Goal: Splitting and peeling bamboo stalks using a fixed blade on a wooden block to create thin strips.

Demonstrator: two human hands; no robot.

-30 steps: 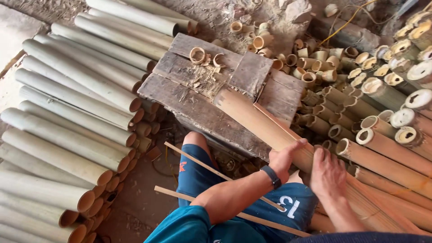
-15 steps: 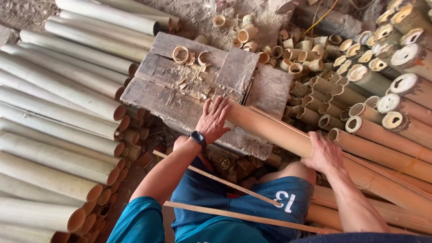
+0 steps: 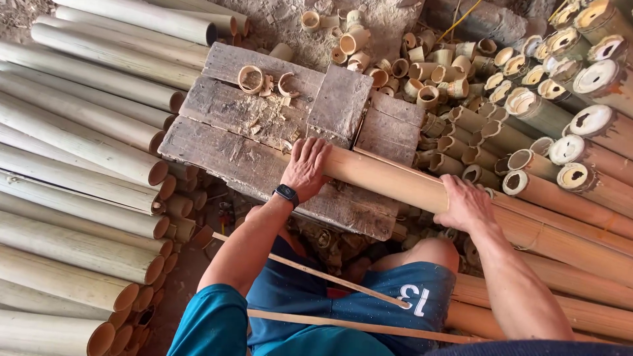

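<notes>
A long tan bamboo pole [image 3: 395, 184] lies across a weathered wooden block bench [image 3: 264, 118], running from the bench's middle down to the right. My left hand [image 3: 304, 166], with a dark watch on its wrist, is wrapped over the pole's near end on the bench. My right hand [image 3: 465, 203] grips the same pole further along, past the bench's right edge. Cut bamboo rings [image 3: 250, 79] and chips lie on the bench's far side.
Pale bamboo poles [image 3: 79, 145] are stacked at the left, darker ones [image 3: 580, 165] at the right with their cut ends showing. Short bamboo offcuts [image 3: 422, 72] are heaped behind the bench. Two thin bamboo strips [image 3: 330, 280] cross my lap.
The pole has slid left across the bench. My left hand went from mid-pole up to its end on the bench, and my right hand moved up the pole too.
</notes>
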